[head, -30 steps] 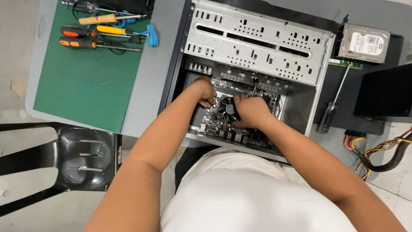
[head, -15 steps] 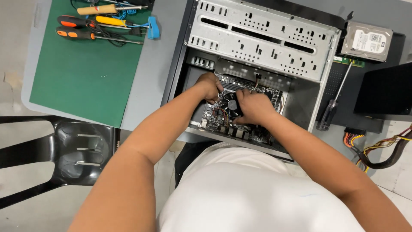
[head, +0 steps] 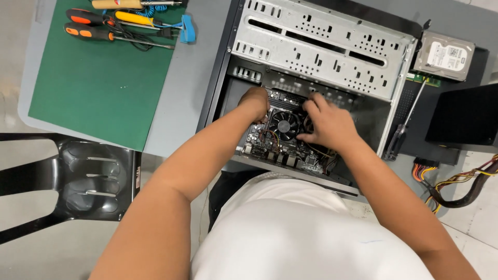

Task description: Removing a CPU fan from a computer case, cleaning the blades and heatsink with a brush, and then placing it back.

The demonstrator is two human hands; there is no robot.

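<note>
Cooler fan [head: 284, 124]: sat black and round in the middle of the motherboard [head: 270, 142], low inside the open computer case [head: 311, 78], right between the two hands.
Left hand [head: 255, 102]: was down in the case at the fan's upper left edge, fingers curled under and out of sight, so whether it gripped anything could not be told.
Right hand [head: 328, 124]: lay just right of the fan, fingers [head: 312, 106] spread loosely over the board, open, clasping nothing that showed.
Drive cage [head: 321, 49]: the perforated grey metal panel spanned the case above both hands.
Long screwdriver [head: 407, 124]: rested on the dark mat just outside the case's right wall.
Hard drive [head: 442, 56]: lay flat at the far right corner.
Green mat [head: 98, 78]: sat well left of the case, with orange-handled screwdrivers [head: 98, 28] along its top edge.
Black chair [head: 67, 179]: stood at the table's near left.
</note>
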